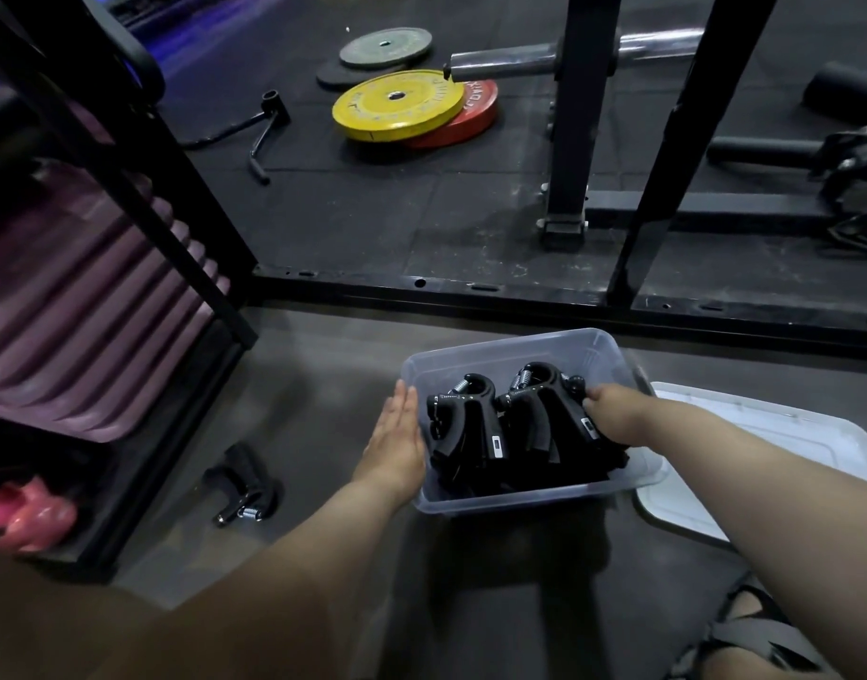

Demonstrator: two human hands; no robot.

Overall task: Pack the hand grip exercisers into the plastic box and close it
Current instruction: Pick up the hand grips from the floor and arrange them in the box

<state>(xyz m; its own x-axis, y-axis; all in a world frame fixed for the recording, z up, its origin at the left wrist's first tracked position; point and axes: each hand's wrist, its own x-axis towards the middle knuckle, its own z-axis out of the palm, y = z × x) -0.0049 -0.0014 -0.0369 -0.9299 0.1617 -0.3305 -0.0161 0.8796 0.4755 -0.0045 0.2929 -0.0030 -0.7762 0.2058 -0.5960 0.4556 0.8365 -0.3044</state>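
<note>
A clear plastic box [514, 350] sits on the grey floor in front of me, holding several black hand grip exercisers [470, 424]. My left hand [397, 439] lies flat with straight fingers against the box's left wall. My right hand [613, 414] reaches inside from the right and grips the rightmost exerciser [544, 400]; its fingers are partly hidden behind that exerciser. One more black exerciser [242, 488] lies on the floor to the left of the box. The translucent white lid [775, 434] lies flat on the floor to the right, partly under my right forearm.
A black rack with purple mats [83, 306] and a pink kettlebell [24, 512] stands at left. Beyond a black frame rail [519, 292] lie yellow [397, 105], red and grey weight plates, a barbell sleeve [505, 63] and rack uprights. My sandalled foot [760, 635] is at bottom right.
</note>
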